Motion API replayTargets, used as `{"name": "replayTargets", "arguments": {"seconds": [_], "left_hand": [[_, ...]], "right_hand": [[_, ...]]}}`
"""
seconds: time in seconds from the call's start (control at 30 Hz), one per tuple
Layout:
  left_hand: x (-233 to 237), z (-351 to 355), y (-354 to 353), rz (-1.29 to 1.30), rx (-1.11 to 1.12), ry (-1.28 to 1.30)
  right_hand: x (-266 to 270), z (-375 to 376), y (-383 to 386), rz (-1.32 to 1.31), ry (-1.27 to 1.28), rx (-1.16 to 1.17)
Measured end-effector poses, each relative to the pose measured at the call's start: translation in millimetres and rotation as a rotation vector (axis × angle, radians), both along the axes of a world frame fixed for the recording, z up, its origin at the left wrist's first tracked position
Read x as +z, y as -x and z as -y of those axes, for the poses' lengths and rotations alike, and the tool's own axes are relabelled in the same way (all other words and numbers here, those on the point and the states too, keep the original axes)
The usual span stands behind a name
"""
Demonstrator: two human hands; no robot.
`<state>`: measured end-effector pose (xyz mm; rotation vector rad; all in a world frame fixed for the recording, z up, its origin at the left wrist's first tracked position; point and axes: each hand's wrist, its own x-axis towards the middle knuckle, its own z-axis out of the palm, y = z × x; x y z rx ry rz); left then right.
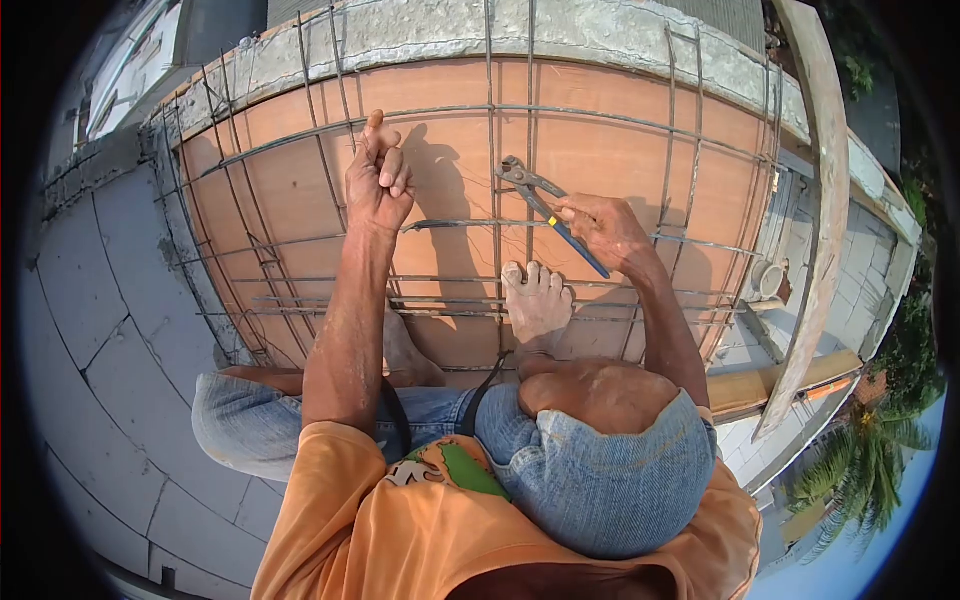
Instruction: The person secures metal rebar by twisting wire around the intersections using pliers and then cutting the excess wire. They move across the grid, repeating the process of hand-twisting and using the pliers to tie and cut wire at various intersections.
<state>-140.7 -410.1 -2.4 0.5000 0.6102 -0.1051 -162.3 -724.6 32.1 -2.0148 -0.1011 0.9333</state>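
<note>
My right hand (603, 234) grips pincers (550, 217) with dark metal jaws and blue handles marked with yellow. The jaws are open and point up and left, over a pair of upright steel bars (493, 160). My left hand (381, 180) is raised near the upper cross bar (430, 113), index finger extended and the other fingers curled in. Whether a thin wire sits between those fingers cannot be made out. Several thin wires lie around the bars between my hands. The bars form a grid above orange-brown boards (590, 90).
My bare foot (538, 300) rests among the lower bars. Rough concrete (420, 35) borders the boards at the top, and grey blocks (110, 270) lie to the left. A long wooden plank (826, 180) crosses on the right, near a pale round pipe end (767, 278).
</note>
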Motion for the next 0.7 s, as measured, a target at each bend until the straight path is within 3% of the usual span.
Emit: {"name": "replayTargets", "arguments": {"seconds": [0.03, 0.1, 0.13, 0.2, 0.4, 0.5, 0.63, 0.7], "left_hand": [[-1, -2, -1, -0.004, 0.008, 0.012], [-4, -7, -2, -0.005, 0.026, 0.031], [-4, -7, -1, -0.012, 0.029, 0.028], [-5, -7, 0, -0.034, 0.044, -0.021], [-23, -17, 4, 0.042, 0.023, 0.105], [-18, -19, 1, 0.027, 0.051, 0.198], [-22, -25, -1, 0.028, 0.027, 0.217], [-31, -30, 1, 0.001, 0.091, 0.048]], "right_hand": [[-11, 1, 6, -0.009, -0.003, 0.002], [-31, 4, 20, -0.005, -0.300, -0.094], [-33, 2, 23, -0.013, -0.302, -0.093], [-29, -6, 28, 0.200, -0.061, 0.106], [3, -27, 43, 0.442, 0.050, 0.138], [-5, -39, 53, 0.610, -0.045, 0.037], [-29, -46, 80, 0.408, -0.146, -0.035], [-29, -53, 85, -0.012, -0.379, -0.228]]}}
